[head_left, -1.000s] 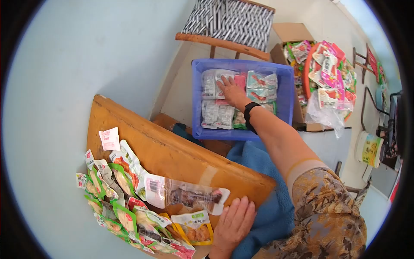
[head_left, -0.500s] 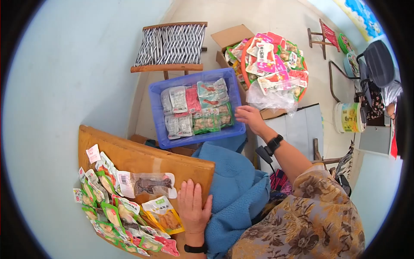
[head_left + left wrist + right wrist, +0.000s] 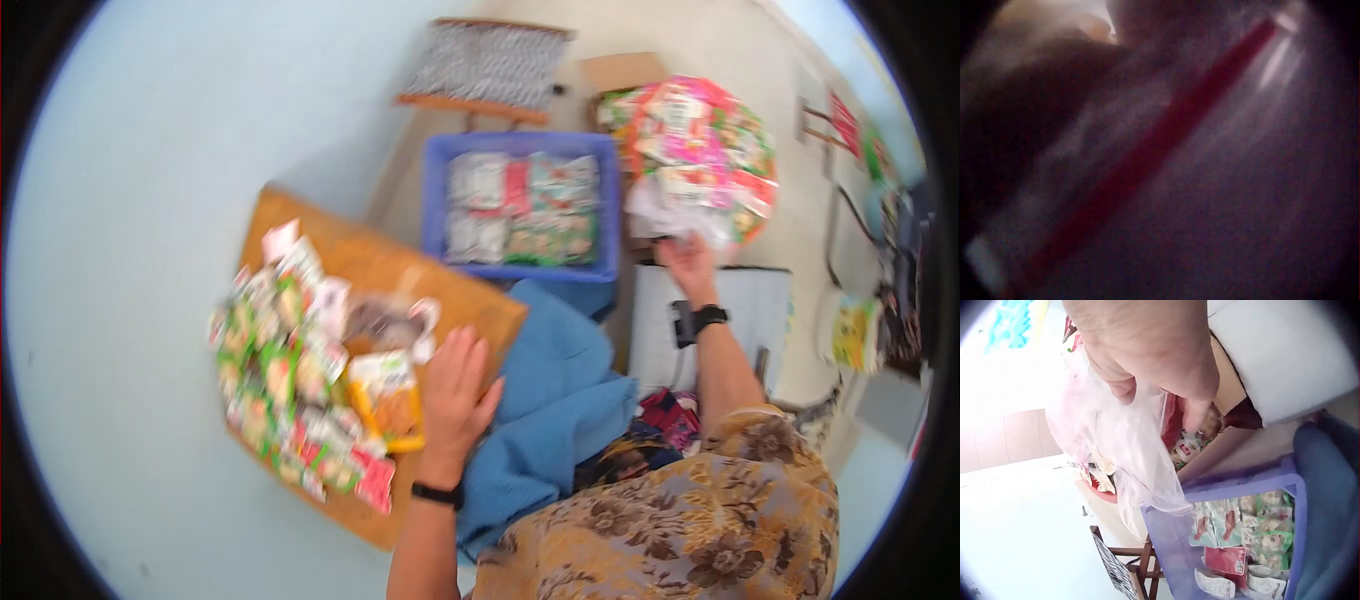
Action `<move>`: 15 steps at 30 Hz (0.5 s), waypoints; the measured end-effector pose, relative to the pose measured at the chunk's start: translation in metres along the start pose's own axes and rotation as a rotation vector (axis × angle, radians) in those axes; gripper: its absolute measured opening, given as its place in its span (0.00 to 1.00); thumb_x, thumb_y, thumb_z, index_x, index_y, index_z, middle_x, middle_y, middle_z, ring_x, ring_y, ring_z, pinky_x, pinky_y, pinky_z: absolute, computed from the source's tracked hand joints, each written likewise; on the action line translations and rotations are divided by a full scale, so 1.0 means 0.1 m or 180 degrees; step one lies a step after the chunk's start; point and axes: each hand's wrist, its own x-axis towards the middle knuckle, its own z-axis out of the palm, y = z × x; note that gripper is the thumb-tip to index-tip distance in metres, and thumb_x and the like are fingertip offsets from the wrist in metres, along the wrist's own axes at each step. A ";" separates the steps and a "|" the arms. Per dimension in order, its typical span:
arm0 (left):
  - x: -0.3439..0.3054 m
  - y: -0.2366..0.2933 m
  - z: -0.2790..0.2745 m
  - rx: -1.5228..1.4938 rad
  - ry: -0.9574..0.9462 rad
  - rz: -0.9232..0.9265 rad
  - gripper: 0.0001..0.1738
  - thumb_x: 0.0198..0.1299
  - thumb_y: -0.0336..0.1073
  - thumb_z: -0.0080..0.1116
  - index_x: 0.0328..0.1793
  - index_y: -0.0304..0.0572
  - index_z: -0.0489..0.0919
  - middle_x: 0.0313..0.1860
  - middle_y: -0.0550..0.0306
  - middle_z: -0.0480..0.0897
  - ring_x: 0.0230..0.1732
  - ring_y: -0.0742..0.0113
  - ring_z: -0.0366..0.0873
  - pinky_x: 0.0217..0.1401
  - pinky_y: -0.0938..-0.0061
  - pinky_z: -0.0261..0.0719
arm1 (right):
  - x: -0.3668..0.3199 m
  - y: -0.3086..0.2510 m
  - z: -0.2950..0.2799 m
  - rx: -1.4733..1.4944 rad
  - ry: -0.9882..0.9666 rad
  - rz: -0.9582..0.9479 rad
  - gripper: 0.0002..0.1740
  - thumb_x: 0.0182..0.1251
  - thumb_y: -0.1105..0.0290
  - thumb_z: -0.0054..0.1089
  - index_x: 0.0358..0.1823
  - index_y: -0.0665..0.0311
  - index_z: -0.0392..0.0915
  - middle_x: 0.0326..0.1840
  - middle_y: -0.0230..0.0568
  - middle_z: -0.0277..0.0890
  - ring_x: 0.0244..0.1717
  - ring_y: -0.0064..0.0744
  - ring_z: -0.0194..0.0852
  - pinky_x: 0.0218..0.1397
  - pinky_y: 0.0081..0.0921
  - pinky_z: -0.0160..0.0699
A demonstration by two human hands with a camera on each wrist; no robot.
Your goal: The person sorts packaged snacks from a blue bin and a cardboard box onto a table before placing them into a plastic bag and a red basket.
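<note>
My left hand (image 3: 458, 395) lies with fingers extended on the wooden tabletop (image 3: 350, 245), beside a yellow-edged snack packet (image 3: 388, 395). Just beyond its fingertips is a clear packet with dark food (image 3: 385, 322). The left wrist view is dark and blurred. My right hand (image 3: 690, 265) reaches to the near side of an orange basin (image 3: 768, 195) heaped with food packets, at a crumpled clear plastic bag (image 3: 665, 215). From the right wrist, thumb and fingers (image 3: 1196, 415) point down, spread apart, next to the bag and a red surface.
A blue-purple plastic crate (image 3: 433, 200) holds rows of packets, left of the basin. Behind it stands a woven folding stool (image 3: 490, 65). A cardboard box (image 3: 622, 70) sits by the basin. Many green-edged packets (image 3: 280, 375) cover the table's left side. Blue cloth (image 3: 550, 350) drapes at the table's right.
My right hand has gone from over the packets in the crate, past its right rim, to the plastic bag at the basin. The left hand stays on the tabletop; the head view has shifted.
</note>
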 end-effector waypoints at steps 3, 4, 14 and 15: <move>-0.01 0.00 -0.03 -0.0090 0.0051 -0.0035 0.39 0.50 0.32 0.74 0.71 0.38 0.73 0.75 0.44 0.71 0.77 0.44 0.66 0.78 0.53 0.65 | 0.27 -0.16 -0.08 -0.0113 -0.0225 -0.0065 0.21 0.74 0.69 0.59 0.65 0.68 0.69 0.65 0.53 0.73 0.67 0.55 0.70 0.73 0.56 0.71; -0.03 -0.01 -0.03 -0.0147 0.0080 -0.0017 0.39 0.50 0.32 0.73 0.71 0.39 0.73 0.75 0.45 0.70 0.77 0.44 0.65 0.78 0.53 0.65 | 0.43 -0.28 -0.20 -0.0133 -0.0430 -0.0030 0.22 0.74 0.72 0.58 0.66 0.68 0.69 0.68 0.51 0.73 0.70 0.52 0.68 0.75 0.56 0.69; -0.04 0.01 -0.08 -0.0184 0.0168 -0.0022 0.39 0.51 0.33 0.72 0.71 0.38 0.71 0.76 0.46 0.69 0.78 0.46 0.64 0.79 0.54 0.64 | 0.90 -0.36 -0.33 -0.2391 -0.0248 -0.0780 0.22 0.77 0.74 0.43 0.70 0.68 0.66 0.70 0.49 0.72 0.71 0.51 0.68 0.73 0.53 0.75; -0.04 0.01 -0.07 -0.0182 0.0178 -0.0026 0.39 0.51 0.33 0.72 0.71 0.38 0.71 0.76 0.46 0.69 0.78 0.46 0.64 0.79 0.54 0.64 | 0.77 -0.35 -0.13 -0.0305 0.0489 0.0007 0.23 0.77 0.75 0.41 0.71 0.69 0.65 0.70 0.50 0.71 0.71 0.52 0.68 0.73 0.53 0.75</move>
